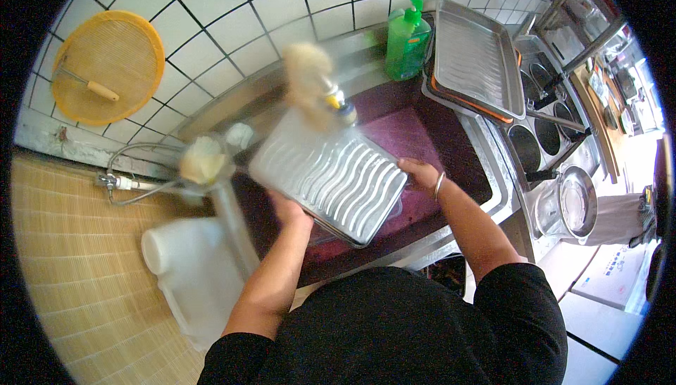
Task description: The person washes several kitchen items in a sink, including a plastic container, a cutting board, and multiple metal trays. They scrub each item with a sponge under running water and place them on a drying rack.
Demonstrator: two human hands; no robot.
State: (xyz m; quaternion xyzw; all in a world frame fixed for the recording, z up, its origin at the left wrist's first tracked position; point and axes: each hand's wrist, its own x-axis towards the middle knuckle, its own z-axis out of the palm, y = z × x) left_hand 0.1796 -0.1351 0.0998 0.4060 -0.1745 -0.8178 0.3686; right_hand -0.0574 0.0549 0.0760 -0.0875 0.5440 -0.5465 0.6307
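A rectangular metal baking tray (343, 184) with wavy ridges is tilted above the sink basin (404, 131), which looks dark red inside. My left hand (291, 210) grips its lower left edge, fingers partly hidden beneath it. At the right edge my right hand (420, 173), with a bangle on the wrist, holds the same tray. Bright streaks of light shine along the ridges. A blurred faucet (338, 102) with a beige cloth (306, 76) around it stands just beyond the tray's far edge.
Stacked metal trays (475, 57) rest on the sink's right rim, beside a green pump bottle (406, 41). A white plastic jug (198, 274) is at the left. A yellow-rimmed sieve (108, 68) hangs on the tiled wall. Metal pots (575, 200) stand at the right.
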